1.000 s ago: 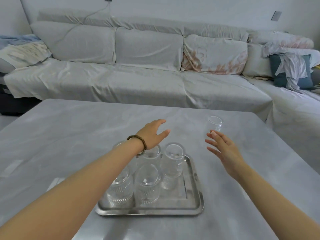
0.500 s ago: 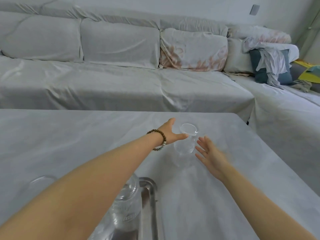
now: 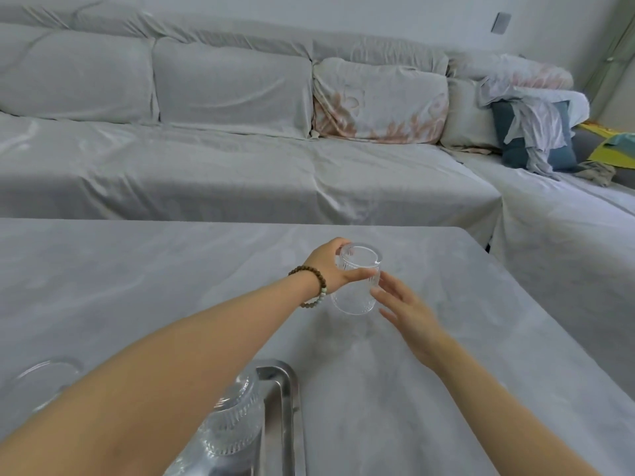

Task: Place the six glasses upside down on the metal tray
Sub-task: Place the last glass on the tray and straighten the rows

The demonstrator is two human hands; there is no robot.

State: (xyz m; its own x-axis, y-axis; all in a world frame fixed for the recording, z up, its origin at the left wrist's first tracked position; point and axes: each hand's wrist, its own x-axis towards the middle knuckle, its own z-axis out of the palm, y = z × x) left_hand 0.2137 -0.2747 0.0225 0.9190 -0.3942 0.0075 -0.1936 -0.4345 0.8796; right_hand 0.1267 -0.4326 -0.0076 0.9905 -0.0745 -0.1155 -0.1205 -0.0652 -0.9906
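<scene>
A clear ribbed glass [image 3: 355, 286] stands upright on the grey table, mouth up. My left hand [image 3: 331, 266], with a bead bracelet on the wrist, is wrapped around its upper part. My right hand [image 3: 407, 309] is open, its fingertips touching the glass's right side. The metal tray [image 3: 283, 400] shows only its far right corner at the bottom edge. One upside-down glass [image 3: 233, 427] on it is visible beside my left forearm. Another glass [image 3: 41, 379] shows at the far left, partly hidden by my arm.
The grey marble table [image 3: 429, 389] has its far edge just beyond the held glass and its right edge near the sofa. A covered L-shaped sofa [image 3: 240, 159] with cushions and loose clothes [image 3: 536, 132] runs behind and to the right.
My left hand has closed around the upright glass, which it was only reaching for before. My right hand has moved in against the glass's side. The view has shifted slightly.
</scene>
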